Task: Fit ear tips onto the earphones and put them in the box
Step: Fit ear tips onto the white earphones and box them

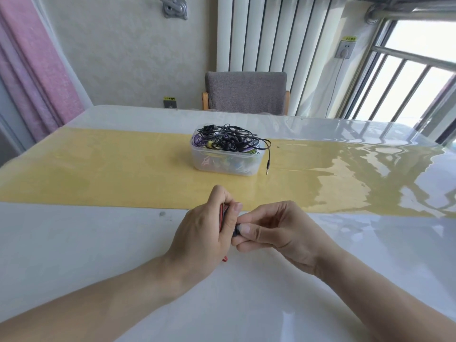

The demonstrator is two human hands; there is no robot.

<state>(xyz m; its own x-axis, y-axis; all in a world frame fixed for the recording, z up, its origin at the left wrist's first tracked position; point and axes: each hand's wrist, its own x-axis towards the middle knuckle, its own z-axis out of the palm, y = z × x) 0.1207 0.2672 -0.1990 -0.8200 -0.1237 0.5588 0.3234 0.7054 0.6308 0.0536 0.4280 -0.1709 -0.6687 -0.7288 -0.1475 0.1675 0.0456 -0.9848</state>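
Hands meet over the near part of the white table (86,243), fingertips touching. The left hand (204,233) is curled round a bundle of red cable (222,213), a loop of which sticks out below the palm. The right hand (278,230) pinches a small dark piece (236,230) between thumb and forefinger, pressed against the left thumb; it is too hidden to tell whether it is an earbud or an ear tip. Farther out, well apart from the hands, a clear plastic box (222,164) stands on the yellow runner (111,169), heaped with tangled black earphones (229,139) and some coloured ones. One black plug (267,169) hangs over the box's right side. Beyond the table stand a grey chair (246,92) and a white radiator (271,33).
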